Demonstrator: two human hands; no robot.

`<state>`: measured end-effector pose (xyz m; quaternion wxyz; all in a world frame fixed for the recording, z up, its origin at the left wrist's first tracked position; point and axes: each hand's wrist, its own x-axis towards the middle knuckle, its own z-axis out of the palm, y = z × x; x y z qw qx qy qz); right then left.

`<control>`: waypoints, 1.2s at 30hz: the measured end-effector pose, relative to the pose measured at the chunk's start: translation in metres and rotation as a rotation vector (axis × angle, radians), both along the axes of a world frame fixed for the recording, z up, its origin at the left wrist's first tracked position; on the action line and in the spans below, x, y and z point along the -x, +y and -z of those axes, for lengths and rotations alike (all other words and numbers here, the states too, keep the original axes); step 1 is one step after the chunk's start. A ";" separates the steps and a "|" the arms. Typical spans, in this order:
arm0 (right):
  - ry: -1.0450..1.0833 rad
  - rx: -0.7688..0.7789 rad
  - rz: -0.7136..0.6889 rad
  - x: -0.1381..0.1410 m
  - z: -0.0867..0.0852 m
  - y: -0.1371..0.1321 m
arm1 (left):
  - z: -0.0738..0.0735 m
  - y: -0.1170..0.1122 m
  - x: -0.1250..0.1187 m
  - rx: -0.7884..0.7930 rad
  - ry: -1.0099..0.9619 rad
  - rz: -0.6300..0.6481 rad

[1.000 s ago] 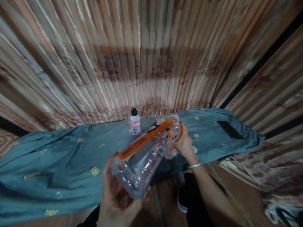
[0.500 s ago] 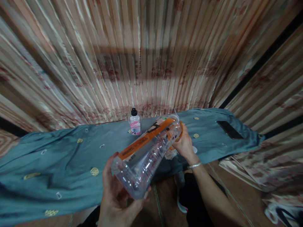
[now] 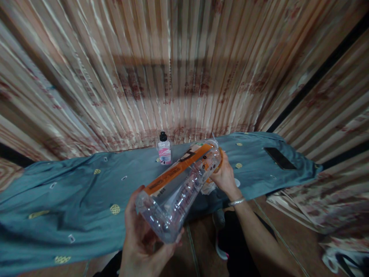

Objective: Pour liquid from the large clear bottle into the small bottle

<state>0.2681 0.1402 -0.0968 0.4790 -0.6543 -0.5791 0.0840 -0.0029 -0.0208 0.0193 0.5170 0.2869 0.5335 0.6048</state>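
Observation:
A large clear plastic bottle with an orange label strip lies tilted between my hands, its wide base toward me. My left hand cups that base from below and the left, fingers and thumb on either side. At the far, upper right end, my right hand is wrapped round the bottle, with a bracelet on the wrist. Something orange shows beside the right fingers; what it is I cannot make out. Under the right hand sits a pale crumpled piece, partly hidden. A small white disc lies beside the wrist.
A small bottle with a black cap and pink label stands upright on the teal patterned cloth. A dark flat phone-like object lies at the right. Pleated curtains close off the back and sides.

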 end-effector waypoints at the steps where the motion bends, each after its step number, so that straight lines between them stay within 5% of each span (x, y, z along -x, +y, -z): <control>1: -0.001 -0.001 -0.005 0.000 0.000 0.000 | 0.000 0.000 0.000 -0.001 -0.003 0.000; 36: 0.016 0.011 -0.055 0.003 -0.011 -0.002 | 0.005 0.000 0.004 -0.023 0.059 0.013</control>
